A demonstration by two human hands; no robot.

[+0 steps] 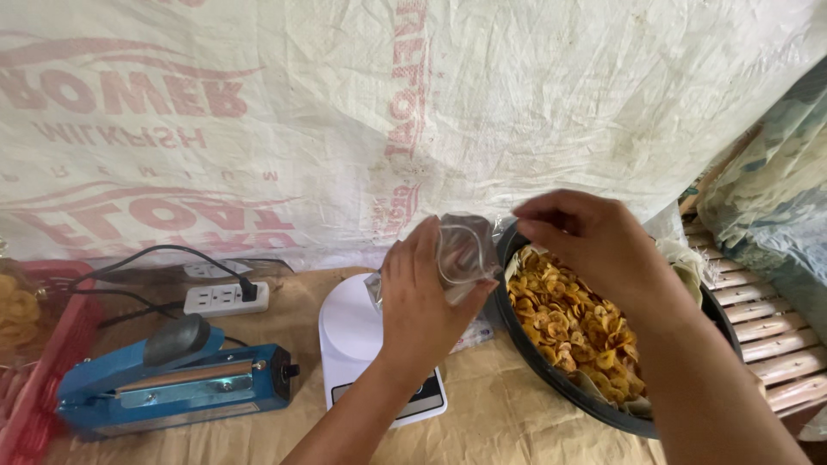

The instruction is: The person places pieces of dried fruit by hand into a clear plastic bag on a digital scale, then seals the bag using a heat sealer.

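My left hand [424,297] grips a small clear plastic bag [465,250] and holds it up above the white kitchen scale [353,336]. Over the bag's right top edge, my right hand [590,241] pinches the plastic with its fingertips. Just to the right stands a black round basin [568,392] full of yellow-brown fried chips [573,323]. My right forearm crosses over the basin's near side and hides part of it.
A blue impulse heat sealer [172,383] lies at the left on the brown paper-covered table. Behind it are a white power strip [226,299] with a black plug, and a red basket [34,370] at the far left. White woven sacking hangs behind. Bamboo slats [775,344] sit right.
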